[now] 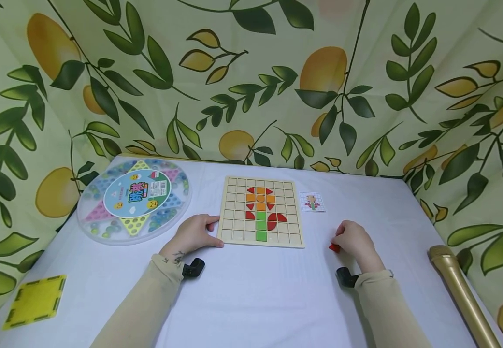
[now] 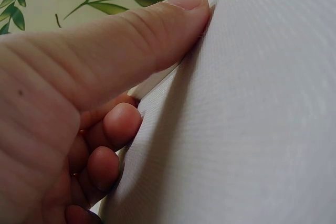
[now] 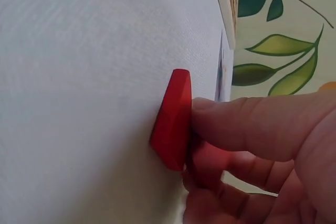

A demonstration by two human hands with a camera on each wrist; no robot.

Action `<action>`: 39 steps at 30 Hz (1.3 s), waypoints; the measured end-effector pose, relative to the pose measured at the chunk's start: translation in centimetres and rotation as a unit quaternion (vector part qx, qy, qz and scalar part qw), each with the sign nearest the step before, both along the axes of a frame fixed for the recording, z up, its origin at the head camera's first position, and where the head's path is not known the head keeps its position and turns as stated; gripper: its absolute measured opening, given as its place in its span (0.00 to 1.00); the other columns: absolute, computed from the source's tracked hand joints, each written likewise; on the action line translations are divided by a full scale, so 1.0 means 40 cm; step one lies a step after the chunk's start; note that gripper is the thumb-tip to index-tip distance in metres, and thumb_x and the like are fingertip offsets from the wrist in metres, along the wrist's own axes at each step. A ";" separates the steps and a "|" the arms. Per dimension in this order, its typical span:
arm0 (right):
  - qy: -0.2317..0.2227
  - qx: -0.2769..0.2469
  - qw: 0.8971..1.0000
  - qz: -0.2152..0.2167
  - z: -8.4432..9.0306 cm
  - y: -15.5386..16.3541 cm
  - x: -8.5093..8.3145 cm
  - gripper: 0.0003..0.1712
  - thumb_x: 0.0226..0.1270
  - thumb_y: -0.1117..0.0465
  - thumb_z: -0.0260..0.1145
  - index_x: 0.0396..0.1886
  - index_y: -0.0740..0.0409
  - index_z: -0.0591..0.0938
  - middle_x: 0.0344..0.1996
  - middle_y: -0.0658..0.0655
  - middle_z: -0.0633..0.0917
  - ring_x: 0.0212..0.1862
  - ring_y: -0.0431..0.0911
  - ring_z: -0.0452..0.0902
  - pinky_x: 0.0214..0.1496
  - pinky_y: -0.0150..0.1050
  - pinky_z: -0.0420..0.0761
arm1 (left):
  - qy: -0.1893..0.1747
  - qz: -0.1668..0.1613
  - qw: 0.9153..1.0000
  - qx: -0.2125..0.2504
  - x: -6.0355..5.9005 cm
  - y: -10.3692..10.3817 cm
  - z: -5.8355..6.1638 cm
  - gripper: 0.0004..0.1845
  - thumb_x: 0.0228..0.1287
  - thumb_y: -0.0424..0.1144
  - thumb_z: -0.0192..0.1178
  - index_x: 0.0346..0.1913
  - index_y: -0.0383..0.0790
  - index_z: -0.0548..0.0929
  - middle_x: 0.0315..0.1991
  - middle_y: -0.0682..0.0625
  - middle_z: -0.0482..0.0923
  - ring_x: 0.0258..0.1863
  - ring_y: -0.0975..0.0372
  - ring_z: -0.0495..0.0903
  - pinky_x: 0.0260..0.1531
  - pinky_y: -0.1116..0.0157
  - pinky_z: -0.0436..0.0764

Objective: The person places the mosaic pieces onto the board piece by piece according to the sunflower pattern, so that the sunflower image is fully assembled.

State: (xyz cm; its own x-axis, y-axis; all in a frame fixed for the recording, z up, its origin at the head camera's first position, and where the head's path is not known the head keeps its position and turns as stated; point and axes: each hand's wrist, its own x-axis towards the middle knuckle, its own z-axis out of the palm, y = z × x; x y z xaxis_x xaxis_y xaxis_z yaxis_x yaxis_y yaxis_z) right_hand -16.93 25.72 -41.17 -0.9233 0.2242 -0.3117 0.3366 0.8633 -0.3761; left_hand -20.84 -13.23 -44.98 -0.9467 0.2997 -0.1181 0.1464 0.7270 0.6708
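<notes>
A square wooden grid board point(image 1: 236, 227) lies on the white table, with orange, red and green pieces set in its squares like a flower. At its left edge, near the front corner, rests my left hand point(image 1: 192, 232). The thumb point(image 2: 152, 35) lies extended against the board's side, and the other fingers bend loosely beside it. Right of the board, my right hand point(image 1: 355, 241) pinches a red block point(image 3: 176, 124) low over the cloth. Another red surface point(image 3: 207, 163) shows behind that block, partly covered by the fingers.
A small picture card point(image 1: 312, 202) with a similar flower lies right of the board. On the left sit a round Chinese checkers set point(image 1: 99, 234) and a yellow square plate point(image 1: 35, 302). A gold microphone point(image 1: 460, 285) lies far right. Patterned curtain point(image 1: 268, 121) surrounds the table's back and sides.
</notes>
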 end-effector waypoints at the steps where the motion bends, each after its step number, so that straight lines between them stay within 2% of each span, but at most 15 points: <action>1: 0.001 -0.002 1.000 -0.001 -0.002 0.000 0.000 0.10 0.54 0.62 0.66 0.28 0.63 0.74 0.25 0.58 0.76 0.30 0.50 0.69 0.28 0.38 0.66 | 0.000 0.000 1.000 0.000 0.000 0.000 0.000 0.44 0.31 0.47 0.78 0.59 0.40 0.76 0.26 0.52 0.68 0.26 0.61 0.65 0.28 0.66 0.62; 6: 0.003 -0.038 0.999 -0.013 -0.002 -0.007 -0.001 0.09 0.55 0.63 0.66 0.28 0.63 0.74 0.24 0.58 0.76 0.28 0.49 0.69 0.27 0.37 0.67 | 0.002 -0.003 1.000 -0.001 0.001 0.001 -0.001 0.44 0.31 0.47 0.78 0.59 0.40 0.76 0.26 0.52 0.68 0.26 0.61 0.65 0.28 0.66 0.62; 11: 0.020 -0.109 0.993 -0.039 0.018 -0.049 -0.022 0.10 0.58 0.63 0.64 0.37 0.64 0.76 0.30 0.60 0.77 0.31 0.48 0.71 0.28 0.35 0.72 | 0.005 -0.005 1.000 -0.001 0.000 0.001 -0.001 0.44 0.30 0.47 0.78 0.59 0.40 0.76 0.26 0.52 0.68 0.25 0.61 0.65 0.28 0.66 0.62; 15: 0.047 -0.166 0.985 -0.024 0.034 -0.113 -0.048 0.14 0.61 0.65 0.59 0.46 0.65 0.77 0.38 0.61 0.78 0.35 0.48 0.72 0.33 0.35 0.74 | 0.003 -0.005 1.000 0.001 -0.001 0.000 0.000 0.44 0.30 0.47 0.78 0.59 0.40 0.76 0.26 0.52 0.68 0.25 0.61 0.65 0.28 0.66 0.62; 20: 0.075 -0.237 0.968 0.010 0.023 -0.218 -0.071 0.18 0.65 0.66 0.54 0.54 0.60 0.78 0.43 0.61 0.78 0.38 0.49 0.72 0.37 0.37 0.75 | 0.002 -0.005 1.000 0.002 0.001 -0.001 0.001 0.44 0.30 0.47 0.78 0.59 0.40 0.76 0.26 0.52 0.68 0.26 0.61 0.65 0.28 0.66 0.62; 23: 0.084 -0.267 0.960 0.023 0.011 -0.290 -0.076 0.15 0.65 0.65 0.56 0.49 0.57 0.81 0.42 0.58 0.80 0.40 0.49 0.72 0.40 0.37 0.74 | 0.004 -0.005 1.000 0.003 0.002 -0.002 0.002 0.44 0.30 0.47 0.78 0.59 0.39 0.76 0.26 0.52 0.68 0.25 0.61 0.65 0.28 0.66 0.62; 25: 0.092 -0.276 0.956 0.025 0.003 -0.337 -0.078 0.09 0.63 0.64 0.60 0.42 0.57 0.83 0.38 0.55 0.81 0.40 0.47 0.71 0.40 0.35 0.73 | 0.004 -0.005 1.000 0.002 0.002 -0.002 0.002 0.44 0.30 0.47 0.78 0.59 0.39 0.76 0.26 0.52 0.68 0.25 0.61 0.65 0.28 0.66 0.62; 28: 0.112 -0.288 0.951 0.027 -0.008 -0.393 -0.083 0.01 0.57 0.64 0.66 0.29 0.58 0.82 0.29 0.54 0.81 0.35 0.46 0.72 0.34 0.34 0.74 | 0.005 -0.004 1.000 0.000 0.001 -0.003 0.000 0.44 0.30 0.47 0.78 0.59 0.40 0.76 0.26 0.52 0.68 0.25 0.61 0.65 0.28 0.66 0.62; 30: 0.123 -0.289 0.949 0.027 -0.013 -0.421 -0.089 0.04 0.54 0.64 0.68 0.24 0.57 0.81 0.25 0.53 0.79 0.32 0.46 0.71 0.29 0.33 0.72 | 0.004 -0.003 1.000 -0.002 0.000 -0.003 -0.002 0.44 0.30 0.48 0.78 0.59 0.40 0.76 0.26 0.52 0.68 0.25 0.61 0.65 0.28 0.66 0.62; 32: 0.125 -0.304 0.944 0.023 -0.017 -0.440 -0.097 0.05 0.53 0.64 0.68 0.23 0.59 0.80 0.24 0.53 0.79 0.29 0.45 0.72 0.27 0.33 0.73 | 0.004 -0.003 1.000 -0.003 -0.001 -0.004 -0.003 0.44 0.31 0.48 0.78 0.59 0.41 0.76 0.26 0.52 0.68 0.26 0.61 0.65 0.28 0.65 0.62; 34: 0.120 -0.341 0.933 0.009 -0.020 -0.455 -0.106 0.03 0.54 0.65 0.66 0.28 0.61 0.80 0.25 0.54 0.78 0.28 0.43 0.74 0.28 0.32 0.76 | 0.002 -0.005 1.000 -0.004 -0.002 -0.004 -0.003 0.45 0.31 0.48 0.78 0.59 0.40 0.75 0.26 0.52 0.68 0.25 0.61 0.65 0.28 0.65 0.62; 37: 0.099 -0.398 0.912 -0.017 -0.021 -0.471 -0.123 0.12 0.58 0.68 0.61 0.43 0.63 0.81 0.30 0.57 0.78 0.27 0.44 0.79 0.31 0.34 0.80 | 0.003 -0.007 1.000 -0.006 -0.006 -0.005 -0.003 0.45 0.31 0.49 0.78 0.60 0.40 0.75 0.26 0.52 0.68 0.25 0.61 0.65 0.28 0.66 0.62; 39: 0.082 -0.414 0.906 -0.027 -0.021 -0.479 -0.133 0.17 0.60 0.69 0.58 0.50 0.61 0.79 0.33 0.58 0.77 0.27 0.45 0.80 0.32 0.35 0.81 | 0.004 -0.008 1.000 -0.007 -0.006 -0.005 -0.004 0.45 0.31 0.50 0.78 0.59 0.40 0.76 0.26 0.53 0.68 0.25 0.62 0.65 0.27 0.66 0.62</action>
